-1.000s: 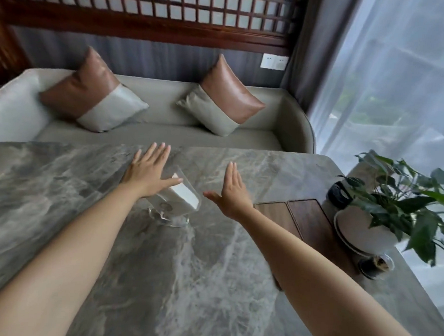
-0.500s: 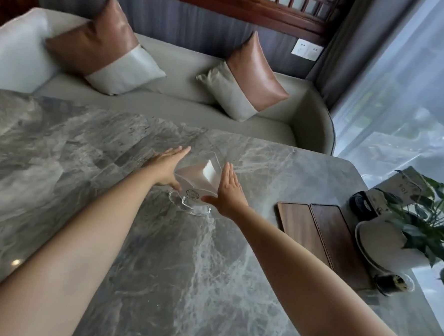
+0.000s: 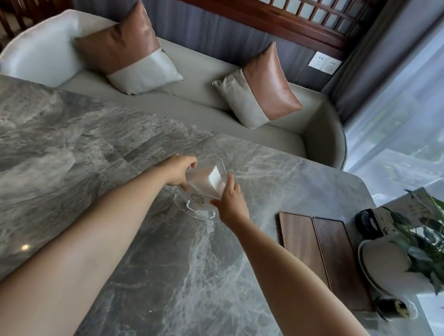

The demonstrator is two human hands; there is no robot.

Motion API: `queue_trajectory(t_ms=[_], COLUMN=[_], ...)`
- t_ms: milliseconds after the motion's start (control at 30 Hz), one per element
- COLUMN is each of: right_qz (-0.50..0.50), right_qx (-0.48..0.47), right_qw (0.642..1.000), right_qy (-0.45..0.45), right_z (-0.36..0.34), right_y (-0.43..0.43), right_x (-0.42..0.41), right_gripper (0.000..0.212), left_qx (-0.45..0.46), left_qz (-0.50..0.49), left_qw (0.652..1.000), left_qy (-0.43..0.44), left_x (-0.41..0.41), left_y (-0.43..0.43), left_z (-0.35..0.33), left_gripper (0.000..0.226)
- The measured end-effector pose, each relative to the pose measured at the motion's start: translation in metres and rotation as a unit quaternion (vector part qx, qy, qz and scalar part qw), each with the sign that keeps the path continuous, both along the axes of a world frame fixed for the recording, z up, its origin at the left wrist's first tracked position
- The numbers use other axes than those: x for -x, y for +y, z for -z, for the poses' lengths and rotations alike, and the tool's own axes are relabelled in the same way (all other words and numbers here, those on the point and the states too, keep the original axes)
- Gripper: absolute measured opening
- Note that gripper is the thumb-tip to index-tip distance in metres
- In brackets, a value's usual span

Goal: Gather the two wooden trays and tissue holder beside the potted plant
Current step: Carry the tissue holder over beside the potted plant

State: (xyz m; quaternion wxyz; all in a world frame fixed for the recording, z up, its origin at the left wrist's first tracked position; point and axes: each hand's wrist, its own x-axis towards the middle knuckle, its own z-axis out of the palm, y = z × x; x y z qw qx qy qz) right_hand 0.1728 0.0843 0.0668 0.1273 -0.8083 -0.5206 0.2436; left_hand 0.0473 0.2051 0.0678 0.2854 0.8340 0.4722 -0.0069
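Observation:
A clear tissue holder with white tissues inside stands on its round foot in the middle of the grey marble table. My left hand grips its left side and my right hand presses its right side. Two dark wooden trays lie side by side to the right, the left tray and the right tray touching along their long edges. The potted plant in a white pot stands just right of the trays.
A small dark cup sits in front of the pot, and a black object with a card lies behind it. A grey sofa with two cushions runs along the table's far edge. A curtained window fills the right.
Both hands have closed in from open and apart to gripping the tissue holder on its two sides. The view has tilted and shifted left.

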Motion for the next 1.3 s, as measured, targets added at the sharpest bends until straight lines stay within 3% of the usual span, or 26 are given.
queue_trajectory(t_ms=[533, 900, 1300], right_qz=[0.126, 0.269, 0.382], right_qx=[-0.065, -0.026, -0.014], right_qw=[0.989, 0.96, 0.922], right_qy=[-0.05, -0.071, -0.06], right_z=[-0.068, -0.08, -0.068], right_y=[-0.123, -0.287, -0.439], right_x=[-0.128, -0.2, -0.244], right_gripper=[0.074, 0.075, 0.072], left_qx=[-0.05, -0.047, -0.017], left_qz=[0.163, 0.336, 0.463], left_qw=[0.985, 0.94, 0.886], left_qy=[-0.025, -0.032, -0.009], left_x=[-0.157, -0.279, -0.367], left_y=[-0.09, -0.233, -0.376], left_z=[-0.074, -0.082, -0.068], left_gripper=[0.06, 0.049, 0.056])
